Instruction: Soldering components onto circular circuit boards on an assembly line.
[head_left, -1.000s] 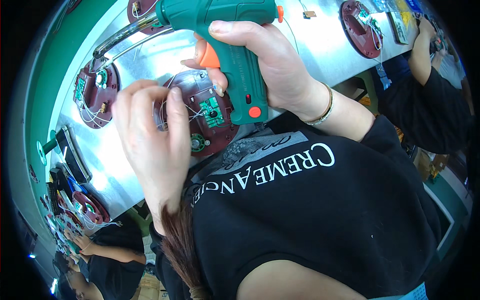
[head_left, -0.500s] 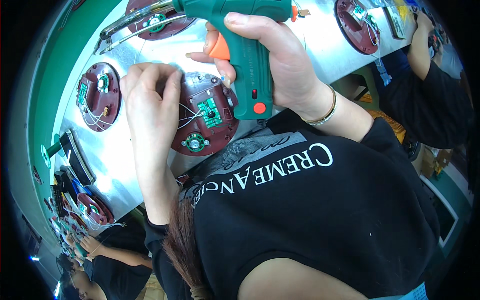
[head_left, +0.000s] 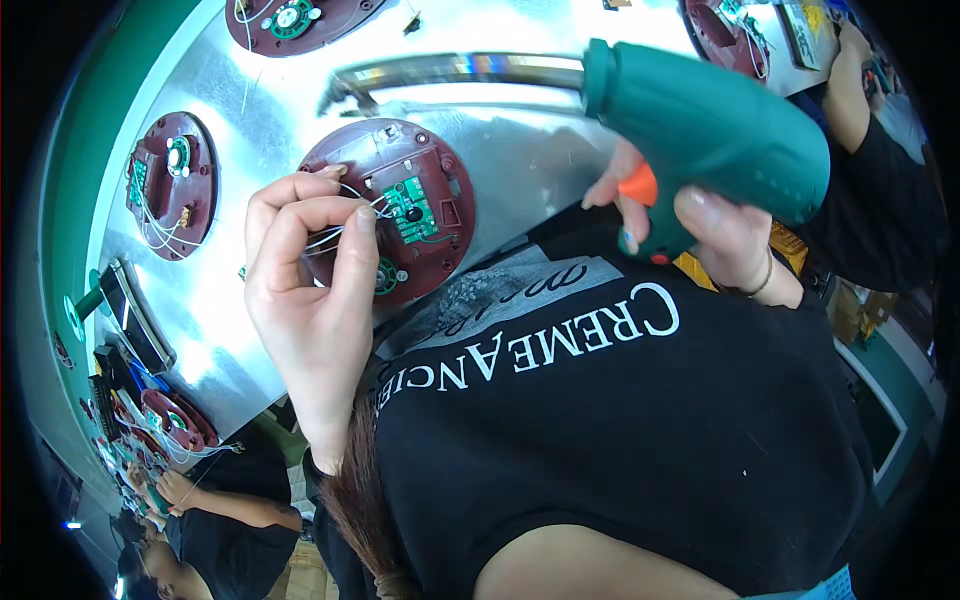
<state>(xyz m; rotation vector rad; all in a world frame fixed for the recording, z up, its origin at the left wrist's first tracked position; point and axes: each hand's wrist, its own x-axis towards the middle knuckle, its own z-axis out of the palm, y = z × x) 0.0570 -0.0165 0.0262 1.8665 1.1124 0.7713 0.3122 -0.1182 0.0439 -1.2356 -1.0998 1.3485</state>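
A round dark-red plastic housing [head_left: 457, 195] lies on the metal table before me, carrying a green circuit board [head_left: 412, 212]. My left hand [head_left: 315, 255] pinches thin white wires [head_left: 325, 238] between thumb and fingers at the board's left edge. It partly hides a small green-rimmed speaker [head_left: 386, 278] lower on the housing. To the right, my right hand [head_left: 725, 235] grips a green soldering gun [head_left: 715, 130] with an orange trigger. Its long metal barrel points left, and its blurred tip is above the housing's upper edge, apart from the board.
Similar housings lie at left [head_left: 195, 225], top [head_left: 335, 20] and upper right [head_left: 712, 30]. A green spool [head_left: 85, 305] stands beside a black case [head_left: 140, 315] on the table [head_left: 235, 350]. Co-workers' hands show at lower left [head_left: 178, 490] and upper right [head_left: 852, 45].
My right hand has carried the soldering gun right and down, turning its barrel more level. My left fingers have moved down to the wires by the circuit board. The whole view has shifted slightly.
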